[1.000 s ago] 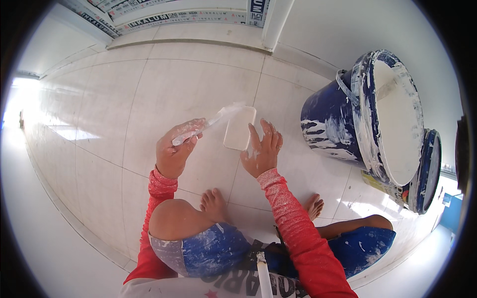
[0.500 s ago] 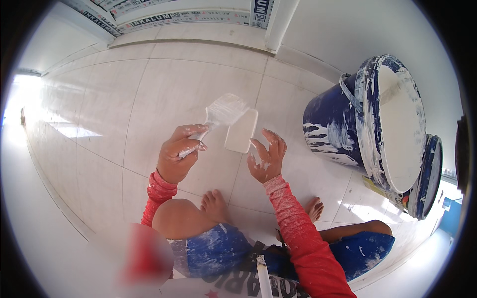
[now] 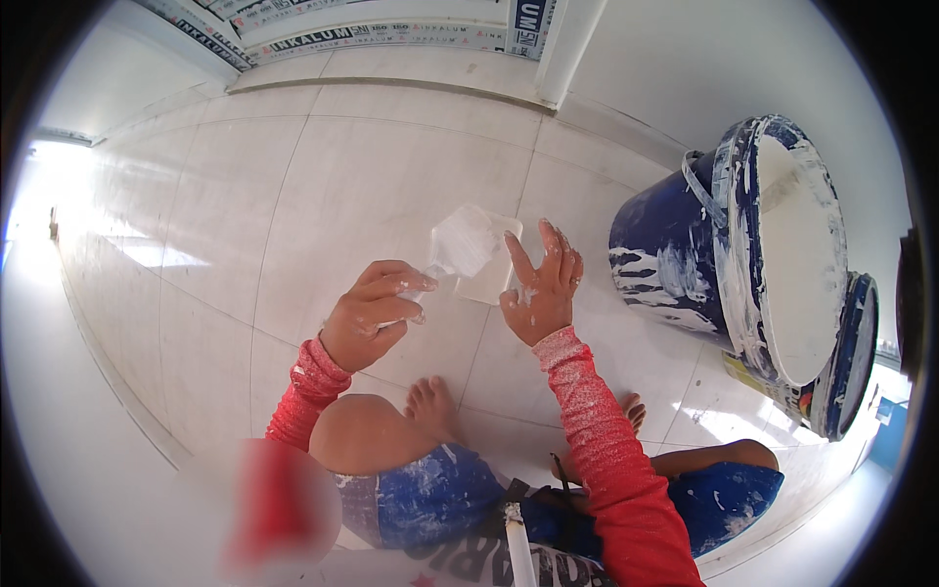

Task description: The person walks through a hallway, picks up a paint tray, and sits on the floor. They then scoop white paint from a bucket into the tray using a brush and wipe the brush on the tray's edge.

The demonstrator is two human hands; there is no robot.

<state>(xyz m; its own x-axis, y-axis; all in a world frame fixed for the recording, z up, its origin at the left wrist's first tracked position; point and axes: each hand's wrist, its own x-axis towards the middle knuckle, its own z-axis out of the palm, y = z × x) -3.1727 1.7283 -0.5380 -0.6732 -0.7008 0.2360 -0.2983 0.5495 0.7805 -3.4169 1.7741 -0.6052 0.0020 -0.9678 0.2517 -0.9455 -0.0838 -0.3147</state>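
My left hand is closed round the handle of a putty knife, whose flared blade is coated white and streaked. The blade lies across a flat white rectangular plate with rounded corners and covers much of its upper part. My right hand is at the plate's right edge, index finger and thumb on it and the other fingers spread beyond. Part of that grip is hidden. White smears mark the fingers of both hands.
To the right stands a large blue bucket, smeared white, with white material inside. Behind it is another dark-rimmed bucket. My bare feet rest on the pale tiled floor. A door frame runs along the far side.
The putty knife has shifted right and down over the plate, its blade now covering more of it. My right hand has moved up along the plate's edge, and its fingers have spread.
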